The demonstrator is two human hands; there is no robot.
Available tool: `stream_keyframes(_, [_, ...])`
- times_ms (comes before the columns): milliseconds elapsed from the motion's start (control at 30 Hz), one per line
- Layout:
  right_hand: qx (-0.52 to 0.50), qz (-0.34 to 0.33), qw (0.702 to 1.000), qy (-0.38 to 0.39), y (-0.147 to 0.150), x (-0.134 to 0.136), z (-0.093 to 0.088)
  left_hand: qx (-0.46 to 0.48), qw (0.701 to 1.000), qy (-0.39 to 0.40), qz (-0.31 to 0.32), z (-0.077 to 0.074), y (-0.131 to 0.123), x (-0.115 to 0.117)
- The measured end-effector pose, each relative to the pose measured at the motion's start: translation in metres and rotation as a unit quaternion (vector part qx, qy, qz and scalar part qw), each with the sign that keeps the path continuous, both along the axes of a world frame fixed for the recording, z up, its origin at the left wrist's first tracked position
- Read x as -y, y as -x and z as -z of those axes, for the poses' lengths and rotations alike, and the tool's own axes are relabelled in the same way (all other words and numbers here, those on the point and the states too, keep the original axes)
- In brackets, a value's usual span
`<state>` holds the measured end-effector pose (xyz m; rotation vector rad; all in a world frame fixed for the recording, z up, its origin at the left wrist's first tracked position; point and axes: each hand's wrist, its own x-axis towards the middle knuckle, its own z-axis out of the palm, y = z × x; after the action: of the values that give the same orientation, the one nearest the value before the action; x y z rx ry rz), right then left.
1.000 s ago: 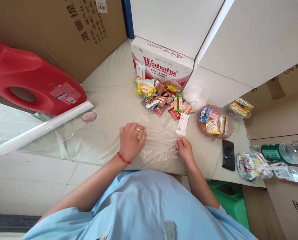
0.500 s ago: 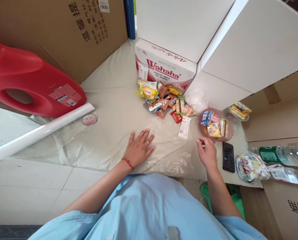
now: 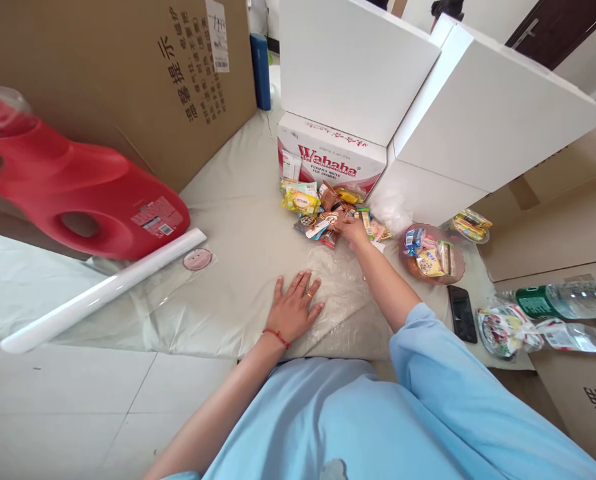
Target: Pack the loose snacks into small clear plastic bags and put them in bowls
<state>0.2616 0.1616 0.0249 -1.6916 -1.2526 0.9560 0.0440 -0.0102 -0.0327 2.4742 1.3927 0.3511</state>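
Observation:
My left hand [image 3: 295, 307] lies flat with spread fingers on the plastic-covered surface [image 3: 238, 253], holding nothing. It has a ring and a red bracelet. My right hand [image 3: 354, 231] reaches into a pile of small wrapped snacks, its fingers drawn together and bent down among the packets. What the fingertips pinch, if anything, is hidden. A yellow packet [image 3: 301, 201] and a brown packet [image 3: 328, 197] lie left of that hand. To its right, a round pinkish bowl [image 3: 409, 270] holds several snacks, among them a blue packet [image 3: 414, 240] and a yellow-and-white one [image 3: 429, 263].
A Wahaha carton [image 3: 333, 157] stands behind the pile, beside crumpled clear plastic [image 3: 392, 210]. At right are a clear tub of snacks [image 3: 471, 227], a phone [image 3: 461, 313] and a plastic bottle [image 3: 578, 301]. A red jug [image 3: 108, 193] and white roll [image 3: 108, 290] lie left.
My right hand has moved from beside the bowl leftward and forward into the snack pile, covering part of it. My left hand stays flat on the surface. The view has shifted slightly.

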Motion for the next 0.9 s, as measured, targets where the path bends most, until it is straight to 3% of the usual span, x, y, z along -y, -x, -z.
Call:
stream_keyframes(133, [0.037,0.008,0.999,-0.032,-0.03,0.039,-0.02,0.017,1.0,0.003,-0.001,0.002,-0.001,0.0])
stream_keyframes(267, [0.189,-0.113,0.969,-0.113,-0.057,0.101,-0.037,0.026,1.0,0.01,-0.007,0.002,-0.002,-0.001])
stream_keyframes(400, [0.319,-0.295,0.898,-0.062,-0.068,0.158,-0.027,0.02,1.0,0.018,-0.009,-0.002,-0.001,0.0])
stream_keyframes(500, [0.332,-0.371,0.867,0.01,-0.076,0.182,-0.011,0.011,1.0,0.025,-0.011,-0.006,0.001,0.0])
stream_keyframes(600, [0.35,-0.361,0.865,0.002,-0.081,0.187,-0.004,-0.005,1.0,0.026,-0.01,-0.007,0.001,0.001])
stream_keyframes(733, [0.402,-0.247,0.88,-0.058,-0.062,0.184,-0.007,-0.031,0.999,0.018,-0.018,-0.006,-0.001,0.004])
stream_keyframes(900, [0.427,-0.283,0.858,-0.004,-0.03,0.18,-0.005,-0.062,0.998,0.007,-0.028,-0.004,0.002,0.011])
